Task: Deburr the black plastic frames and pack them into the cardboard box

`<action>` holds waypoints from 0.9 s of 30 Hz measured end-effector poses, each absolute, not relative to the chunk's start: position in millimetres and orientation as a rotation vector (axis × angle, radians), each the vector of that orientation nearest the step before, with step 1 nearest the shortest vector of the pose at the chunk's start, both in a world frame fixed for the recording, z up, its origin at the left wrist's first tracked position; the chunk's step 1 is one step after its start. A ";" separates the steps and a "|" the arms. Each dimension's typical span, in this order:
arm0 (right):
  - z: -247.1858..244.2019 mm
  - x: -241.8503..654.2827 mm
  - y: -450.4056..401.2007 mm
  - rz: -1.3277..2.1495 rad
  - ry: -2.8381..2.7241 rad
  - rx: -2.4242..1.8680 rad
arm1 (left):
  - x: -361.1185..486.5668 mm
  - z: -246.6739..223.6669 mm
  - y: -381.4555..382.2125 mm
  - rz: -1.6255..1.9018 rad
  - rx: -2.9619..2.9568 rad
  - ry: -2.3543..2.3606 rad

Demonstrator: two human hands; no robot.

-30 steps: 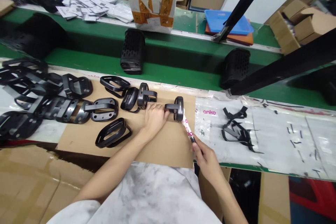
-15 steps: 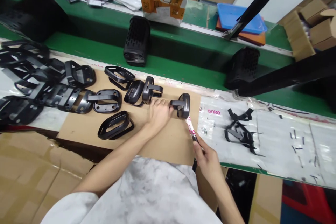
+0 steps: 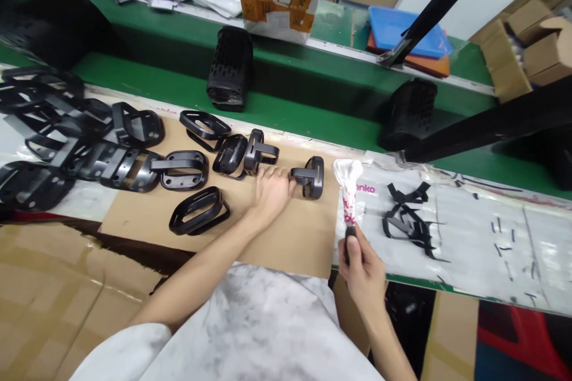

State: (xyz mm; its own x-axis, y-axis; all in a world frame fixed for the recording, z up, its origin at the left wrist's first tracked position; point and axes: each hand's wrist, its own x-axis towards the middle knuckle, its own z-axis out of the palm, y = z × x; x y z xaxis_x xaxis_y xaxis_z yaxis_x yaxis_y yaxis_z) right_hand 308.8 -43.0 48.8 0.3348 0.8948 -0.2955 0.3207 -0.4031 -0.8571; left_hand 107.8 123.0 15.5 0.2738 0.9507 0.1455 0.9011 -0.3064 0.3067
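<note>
My right hand (image 3: pixel 364 268) is closed around the dark handle of a tool with a broad, white-wrapped head (image 3: pixel 348 187). Pink marks show along its neck, and the head hovers to the right of the cardboard sheet (image 3: pixel 290 244). My left hand (image 3: pixel 272 190) is low over that sheet, its fingers curled. Its thumb side meets the strap end of a black plastic bracket (image 3: pixel 313 177), which stands on edge; the exact grip is partly hidden. Just beyond the left fingertips sits another looped black bracket (image 3: pixel 257 152).
More black brackets (image 3: pixel 183 171) lie to the left, heaped at the far end. Black strips (image 3: pixel 409 220) are on the white covering at right. Perforated black bins (image 3: pixel 230 68) stand on the green ledge behind. A dark slanted post (image 3: pixel 491 119) crosses the right side.
My right hand has moved right, taking the tool away from the standing bracket, and its white head now shows fully. My left hand and the bracket stay nearly put.
</note>
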 end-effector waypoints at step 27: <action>89.7 285.7 27.7 0.808 -1.307 -1.495 | 74.7 116.1 116.2 0.312 1.727 1.103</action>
